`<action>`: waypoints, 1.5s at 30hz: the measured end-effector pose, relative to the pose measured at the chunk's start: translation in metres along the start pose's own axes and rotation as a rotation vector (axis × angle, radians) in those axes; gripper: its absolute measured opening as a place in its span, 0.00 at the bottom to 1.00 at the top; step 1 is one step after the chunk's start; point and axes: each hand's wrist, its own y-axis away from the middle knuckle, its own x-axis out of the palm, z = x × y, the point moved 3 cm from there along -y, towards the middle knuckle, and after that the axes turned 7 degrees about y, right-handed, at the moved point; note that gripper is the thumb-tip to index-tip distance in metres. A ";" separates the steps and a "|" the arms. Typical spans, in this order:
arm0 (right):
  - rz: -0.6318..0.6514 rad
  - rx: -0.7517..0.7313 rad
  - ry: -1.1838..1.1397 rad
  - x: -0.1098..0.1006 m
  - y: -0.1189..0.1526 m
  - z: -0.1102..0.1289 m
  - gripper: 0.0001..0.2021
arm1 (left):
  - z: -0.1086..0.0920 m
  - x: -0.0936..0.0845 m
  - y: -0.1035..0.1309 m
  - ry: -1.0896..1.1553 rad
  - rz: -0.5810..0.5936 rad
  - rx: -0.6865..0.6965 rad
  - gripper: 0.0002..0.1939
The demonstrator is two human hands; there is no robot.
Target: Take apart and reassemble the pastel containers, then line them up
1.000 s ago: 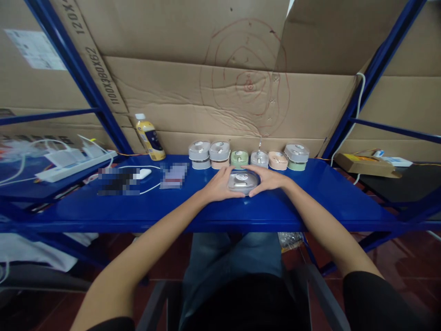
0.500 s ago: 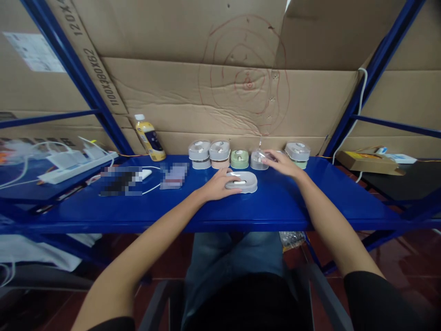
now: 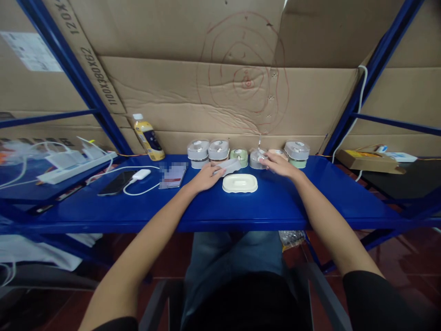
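Observation:
My left hand (image 3: 207,177) grips a translucent greyish lid (image 3: 230,166), tilted and raised off the table. Just right of and below it, a cream oval tray-like base (image 3: 240,183) lies uncovered, with a raised rectangle in its middle. My right hand (image 3: 280,164) has its fingertips closed on a small grey lidded container (image 3: 256,159) in the back row. Partly behind that hand sits a peach container (image 3: 277,153). A green container (image 3: 238,157) stands to the left of the grey one.
Two clear-lidded stacks, one whitish (image 3: 199,154) and one peach (image 3: 219,150), stand at the back, with a green stack (image 3: 297,154) at the right. Farther left are a yellow bottle (image 3: 149,138), two phones, a white charging cable (image 3: 144,193) and a power strip (image 3: 76,167).
My left hand has lifted the translucent lid off the cream base and moved it left and back. My right hand stays at the grey container, shifted slightly left.

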 end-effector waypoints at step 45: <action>0.073 -0.386 0.145 0.037 0.018 0.059 0.42 | -0.033 0.042 0.009 0.399 0.078 -0.011 0.69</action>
